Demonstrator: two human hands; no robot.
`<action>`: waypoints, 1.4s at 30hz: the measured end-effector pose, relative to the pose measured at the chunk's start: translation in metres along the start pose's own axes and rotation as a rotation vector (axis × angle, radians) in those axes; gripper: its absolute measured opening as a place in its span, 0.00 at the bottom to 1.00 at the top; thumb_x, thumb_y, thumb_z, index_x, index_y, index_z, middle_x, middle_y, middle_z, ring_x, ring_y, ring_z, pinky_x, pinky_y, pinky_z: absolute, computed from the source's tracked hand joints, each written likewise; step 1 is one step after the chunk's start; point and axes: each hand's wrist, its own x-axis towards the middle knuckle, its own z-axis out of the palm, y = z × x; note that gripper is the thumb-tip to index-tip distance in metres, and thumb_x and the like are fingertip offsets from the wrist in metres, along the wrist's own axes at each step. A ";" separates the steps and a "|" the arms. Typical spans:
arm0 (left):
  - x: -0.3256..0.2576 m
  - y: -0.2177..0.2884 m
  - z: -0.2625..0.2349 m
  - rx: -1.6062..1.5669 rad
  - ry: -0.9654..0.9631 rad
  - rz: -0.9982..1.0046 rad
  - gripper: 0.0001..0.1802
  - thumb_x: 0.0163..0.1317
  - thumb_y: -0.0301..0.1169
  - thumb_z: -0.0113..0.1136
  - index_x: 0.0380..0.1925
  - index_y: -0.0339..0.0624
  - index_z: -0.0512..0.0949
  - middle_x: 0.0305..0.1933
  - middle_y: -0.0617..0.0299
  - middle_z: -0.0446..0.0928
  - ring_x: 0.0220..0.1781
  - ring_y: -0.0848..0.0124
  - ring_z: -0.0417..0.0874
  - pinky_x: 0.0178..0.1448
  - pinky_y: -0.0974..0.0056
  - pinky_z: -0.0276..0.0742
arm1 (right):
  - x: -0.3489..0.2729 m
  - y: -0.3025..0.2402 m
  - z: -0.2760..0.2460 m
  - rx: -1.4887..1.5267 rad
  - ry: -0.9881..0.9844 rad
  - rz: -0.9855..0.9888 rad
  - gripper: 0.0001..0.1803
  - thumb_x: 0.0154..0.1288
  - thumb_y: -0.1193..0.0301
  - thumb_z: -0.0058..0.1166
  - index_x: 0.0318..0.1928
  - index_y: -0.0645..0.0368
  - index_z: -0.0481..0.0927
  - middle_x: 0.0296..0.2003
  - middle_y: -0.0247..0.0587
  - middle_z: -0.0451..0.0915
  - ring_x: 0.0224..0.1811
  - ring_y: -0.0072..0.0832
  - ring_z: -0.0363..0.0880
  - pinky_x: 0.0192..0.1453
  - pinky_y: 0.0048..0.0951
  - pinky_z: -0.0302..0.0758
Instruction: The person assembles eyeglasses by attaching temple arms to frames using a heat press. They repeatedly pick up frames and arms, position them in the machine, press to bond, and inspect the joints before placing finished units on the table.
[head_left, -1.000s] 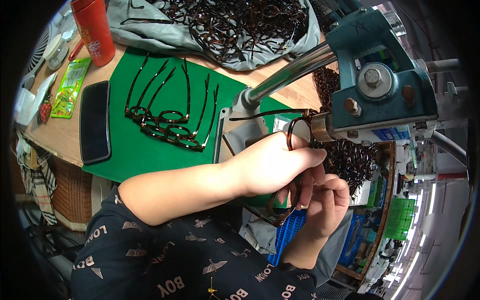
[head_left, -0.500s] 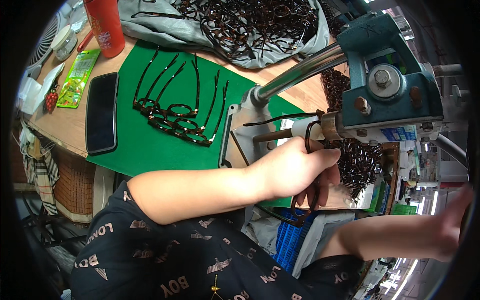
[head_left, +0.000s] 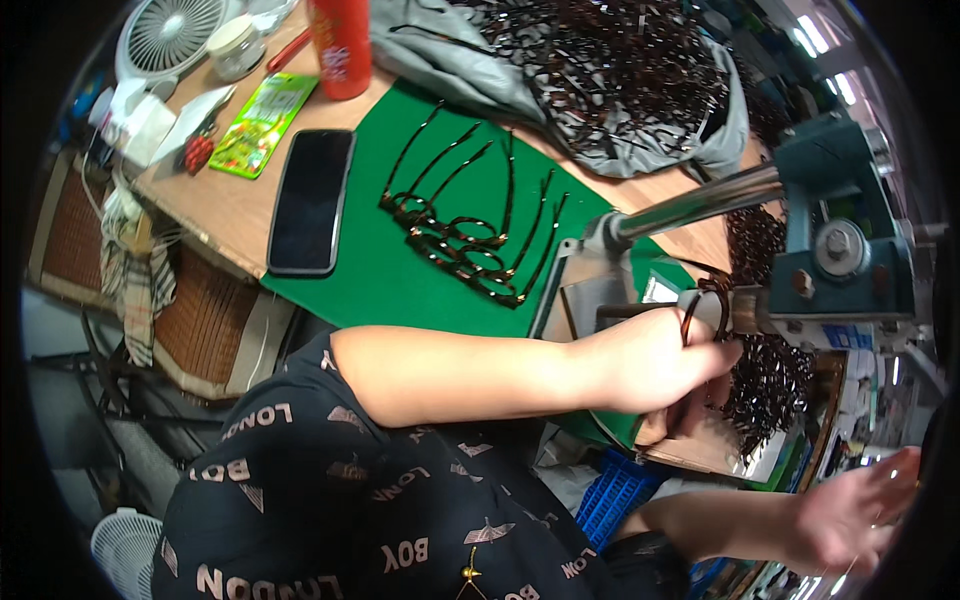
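Wooden counter (head_left: 235,215): eyeglasses (head_left: 467,270) near twelve o'clock look set aside; a tortoiseshell heap (head_left: 625,80) at one seems unsorted. Left hand (head_left: 665,365) clamps another frame (head_left: 712,286) at three, beside a press (head_left: 838,205); right hand (head_left: 850,515) spreads, at four.

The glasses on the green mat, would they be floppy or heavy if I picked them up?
Probably light, because the glasses have thin rims and arms. Likely stiff rather than floppy, since those arms stick out without drooping. They might snag on each other, as they're bunched close together on the green mat.
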 end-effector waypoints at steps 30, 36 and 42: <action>0.077 0.030 -0.197 1.588 0.753 0.166 0.17 0.49 0.42 0.52 0.30 0.41 0.80 0.31 0.49 0.78 0.36 0.59 0.80 0.42 0.56 0.75 | -0.281 0.036 -0.012 -0.403 0.045 0.953 0.17 0.64 0.80 0.45 0.54 0.66 0.65 0.41 0.41 0.75 0.44 0.24 0.72 0.52 0.24 0.66; 0.043 0.096 -0.200 -0.217 -0.072 0.373 0.14 0.65 0.35 0.41 0.41 0.37 0.70 0.23 0.69 0.67 0.13 0.77 0.64 0.16 0.76 0.60 | -0.275 0.035 -0.014 -0.453 0.070 1.032 0.13 0.64 0.78 0.47 0.49 0.65 0.69 0.38 0.39 0.76 0.39 0.22 0.74 0.49 0.23 0.69; -0.012 0.072 -0.139 -0.091 -0.029 0.639 0.18 0.67 0.36 0.41 0.46 0.33 0.70 0.42 0.60 0.76 0.17 0.82 0.61 0.26 0.76 0.58 | -0.256 0.037 -0.036 -0.331 -0.087 1.346 0.08 0.61 0.78 0.53 0.41 0.60 0.75 0.34 0.32 0.76 0.34 0.16 0.71 0.42 0.18 0.69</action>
